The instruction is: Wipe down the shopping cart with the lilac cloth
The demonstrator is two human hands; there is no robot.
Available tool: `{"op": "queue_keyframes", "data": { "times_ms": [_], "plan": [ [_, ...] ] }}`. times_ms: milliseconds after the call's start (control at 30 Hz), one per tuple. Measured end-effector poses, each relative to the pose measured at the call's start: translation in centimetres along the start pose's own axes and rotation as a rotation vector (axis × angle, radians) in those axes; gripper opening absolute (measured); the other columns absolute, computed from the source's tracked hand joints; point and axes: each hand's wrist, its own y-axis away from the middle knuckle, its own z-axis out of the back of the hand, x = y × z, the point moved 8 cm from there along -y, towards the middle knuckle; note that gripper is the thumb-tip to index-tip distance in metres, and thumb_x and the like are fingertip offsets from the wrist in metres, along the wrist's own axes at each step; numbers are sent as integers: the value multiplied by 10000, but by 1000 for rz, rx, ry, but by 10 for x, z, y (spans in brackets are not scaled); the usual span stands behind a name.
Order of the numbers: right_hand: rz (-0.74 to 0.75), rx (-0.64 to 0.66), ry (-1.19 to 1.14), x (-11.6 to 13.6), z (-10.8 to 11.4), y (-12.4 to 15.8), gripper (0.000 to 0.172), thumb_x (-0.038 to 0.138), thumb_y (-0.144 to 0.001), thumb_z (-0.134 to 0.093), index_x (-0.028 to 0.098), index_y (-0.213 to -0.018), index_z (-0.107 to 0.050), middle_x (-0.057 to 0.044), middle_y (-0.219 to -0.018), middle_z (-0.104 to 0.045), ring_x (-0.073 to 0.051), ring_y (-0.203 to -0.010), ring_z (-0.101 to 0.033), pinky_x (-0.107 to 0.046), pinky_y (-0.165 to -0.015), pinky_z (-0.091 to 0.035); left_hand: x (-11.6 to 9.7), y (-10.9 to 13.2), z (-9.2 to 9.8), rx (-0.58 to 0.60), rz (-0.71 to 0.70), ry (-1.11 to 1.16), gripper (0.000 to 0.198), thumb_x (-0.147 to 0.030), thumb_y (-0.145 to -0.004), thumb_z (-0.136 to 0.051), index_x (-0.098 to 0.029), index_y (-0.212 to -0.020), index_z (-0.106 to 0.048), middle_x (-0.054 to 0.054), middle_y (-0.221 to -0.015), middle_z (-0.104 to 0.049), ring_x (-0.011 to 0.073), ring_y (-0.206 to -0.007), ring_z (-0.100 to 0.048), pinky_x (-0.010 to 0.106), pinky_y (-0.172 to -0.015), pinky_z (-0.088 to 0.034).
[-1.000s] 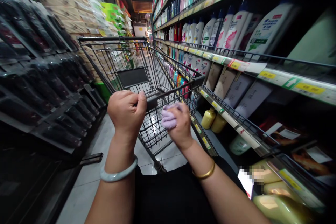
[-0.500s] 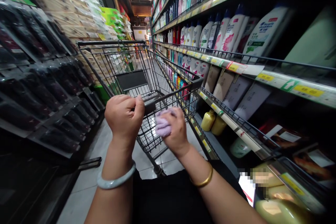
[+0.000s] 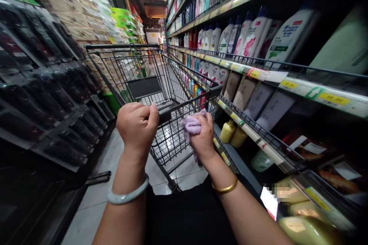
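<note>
A black wire shopping cart stands in front of me, with nothing visible lying in its basket. My left hand is closed around the left end of its dark handle; a pale bangle circles that wrist. In my right hand is a bunched lilac cloth, gripped near the right side of the cart's handle bar. Part of the cloth hangs below the fingers. Whether the cloth touches the bar, I cannot tell. A gold bangle is on the right wrist.
Shelves on the right carry shampoo bottles, with price labels along the shelf edge. Low on that side are yellow bottles. Black packaged goods hang at left, before stacked paper packs. A tiled aisle floor runs ahead.
My right hand has moved right and slightly up with the lilac cloth, and more of the cloth now hangs down. My left hand stays on the handle, and the cart has barely shifted.
</note>
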Motion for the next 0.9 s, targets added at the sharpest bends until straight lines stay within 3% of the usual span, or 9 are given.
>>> {"op": "queue_keyframes", "data": {
  "times_ms": [167, 233, 300, 433, 500, 700, 767, 800, 900],
  "plan": [
    [229, 211, -9, 63, -26, 30, 219, 214, -838, -701, 224, -1040, -784, -113, -1162, -639, -265, -1081, -643, -429, -968, -614, 1, 1, 0, -15, -2, -24, 544, -285, -1056, -582, -226, -549, -396, -23, -553, -368, 157, -573, -383, 370, -624, -266],
    [309, 259, -1, 74, -31, 36, 202, 231, -858, -709, 238, -1044, -788, -109, -1179, -647, -260, -1080, -633, -421, -965, -610, 2, 1, -1, -12, -2, -30, 550, -291, -1063, -574, -226, -548, -391, -23, -551, -357, 157, -569, -378, 372, -621, -260],
    [324, 234, 2, 66, -28, 30, 208, 222, -857, -715, 247, -1052, -783, -99, -1191, -641, -255, -1090, -635, -422, -965, -611, 2, 2, 0, -12, -2, -28, 548, -291, -1061, -578, -226, -551, -390, -24, -551, -357, 157, -569, -383, 370, -619, -264],
    [83, 8, 12, 18, -5, 6, 223, 141, -831, -680, 236, -1022, -745, -69, -1138, -601, -224, -1034, -654, -437, -951, -624, 1, 1, 0, -6, -7, -8, 536, -278, -1048, -598, -224, -554, -397, -27, -553, -372, 151, -562, -384, 365, -623, -277],
    [36, -19, 22, 15, -2, 5, 209, 142, -838, -664, 234, -1011, -736, -66, -1122, -599, -221, -1018, -654, -445, -955, -626, 1, 1, 0, -7, -8, -2, 537, -270, -1044, -600, -224, -553, -388, -29, -550, -364, 149, -555, -373, 367, -622, -275],
    [455, 280, -23, 90, -36, 45, 183, 286, -897, -689, 255, -1049, -787, -103, -1199, -666, -251, -1103, -636, -409, -983, -610, 2, 1, -1, -11, 4, -11, 551, -283, -1056, -580, -229, -546, -379, -30, -542, -335, 153, -549, -359, 379, -614, -248],
    [461, 289, -24, 82, -38, 43, 180, 278, -898, -703, 268, -1054, -793, -99, -1213, -675, -254, -1121, -635, -418, -998, -602, 2, 0, 0, -10, 3, -9, 549, -280, -1054, -583, -228, -549, -374, -31, -541, -333, 151, -547, -355, 378, -615, -248],
    [393, 253, -29, 67, -34, 35, 190, 260, -883, -713, 264, -1057, -788, -97, -1211, -669, -252, -1119, -641, -425, -999, -603, 2, 0, 0, -10, 3, -6, 547, -278, -1051, -588, -226, -551, -372, -32, -541, -336, 149, -546, -354, 377, -615, -248],
    [19, 36, -49, 3, -12, 8, 193, 208, -815, -717, 230, -1003, -752, -80, -1130, -641, -231, -1038, -666, -428, -979, -620, 1, 0, -1, -6, 0, -1, 541, -281, -1043, -589, -224, -549, -377, -26, -547, -356, 150, -559, -371, 374, -620, -254]
  ]
}}
